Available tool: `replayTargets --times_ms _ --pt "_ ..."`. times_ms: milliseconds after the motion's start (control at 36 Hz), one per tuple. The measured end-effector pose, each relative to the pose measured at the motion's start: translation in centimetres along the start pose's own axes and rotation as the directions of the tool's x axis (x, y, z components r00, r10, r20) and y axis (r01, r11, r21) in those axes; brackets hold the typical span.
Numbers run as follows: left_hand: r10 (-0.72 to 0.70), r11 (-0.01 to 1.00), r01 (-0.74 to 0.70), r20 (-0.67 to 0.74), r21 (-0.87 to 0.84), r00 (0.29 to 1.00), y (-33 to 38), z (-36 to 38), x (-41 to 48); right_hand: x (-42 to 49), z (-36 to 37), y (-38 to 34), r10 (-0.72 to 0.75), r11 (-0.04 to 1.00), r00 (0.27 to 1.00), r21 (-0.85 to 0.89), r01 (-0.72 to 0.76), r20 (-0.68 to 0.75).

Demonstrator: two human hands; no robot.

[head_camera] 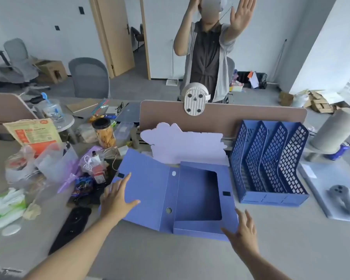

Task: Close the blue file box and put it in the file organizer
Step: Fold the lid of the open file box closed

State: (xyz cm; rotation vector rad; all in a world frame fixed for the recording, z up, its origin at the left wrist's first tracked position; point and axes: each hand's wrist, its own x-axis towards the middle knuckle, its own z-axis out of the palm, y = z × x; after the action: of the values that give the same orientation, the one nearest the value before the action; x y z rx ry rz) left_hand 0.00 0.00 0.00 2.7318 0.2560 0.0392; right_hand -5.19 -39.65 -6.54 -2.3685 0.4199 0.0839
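Our left hand (117, 196) lies open, fingers spread, with the palm flat on the outer edge of the lid flap of the blue cardboard file box (176, 197); it grips nothing. Our right hand (243, 229) is open too, fingers splayed, at the near right corner of the box's tray; whether it touches the card or hovers just above it we cannot tell.

The box lies fully opened out on the pale grey desk (170, 257), its lid flap spread to the left, the spine in the middle and the shallow tray to the right, which looks empty. A small black fastening patch (120, 175) sits near the lid's far left corner, and a matching patch (225, 193) sits on the tray's right wall.

We judge that we are at the very start of the closing step: nothing is folded yet. The next move calls for the left hand to get its fingers under the lid's edge and swing it over the spine onto the tray, while the right hand steadies the tray, until the two patches meet.

Just to the right of the box stands the dark blue perforated plastic file organizer (271, 166), its slots open at the top. The closed box must be stood on edge to enter one.
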Motion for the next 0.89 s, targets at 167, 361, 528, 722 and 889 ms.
replayTargets --times_ms 167,361,528,722,889 --pt "-0.293 0.956 0.294 0.055 -0.010 0.955 -3.1 -0.4 -1.0 0.4 0.7 1.1 0.123 0.992 0.989 -0.020 -0.122 0.079" --pt "-0.258 0.901 0.264 0.065 -0.345 0.964 -4.6 -1.4 -1.2 0.6 2.1 1.5 0.076 0.991 0.973 0.087 -0.097 0.219" --pt "-0.132 0.859 0.122 0.015 -0.497 0.991 -2.3 -3.3 -2.1 -0.3 2.7 1.5 0.050 0.993 0.978 0.096 -0.071 0.202" --pt "0.052 0.804 -0.067 -0.041 -0.590 0.998 1.8 -4.6 -3.9 0.4 2.0 0.5 0.004 0.996 0.961 0.083 -0.028 0.276" --pt "0.215 0.766 -0.198 -0.046 -0.612 0.976 6.8 -2.8 -5.2 0.6 1.8 -0.9 -0.003 0.999 0.930 0.050 -0.016 0.368"
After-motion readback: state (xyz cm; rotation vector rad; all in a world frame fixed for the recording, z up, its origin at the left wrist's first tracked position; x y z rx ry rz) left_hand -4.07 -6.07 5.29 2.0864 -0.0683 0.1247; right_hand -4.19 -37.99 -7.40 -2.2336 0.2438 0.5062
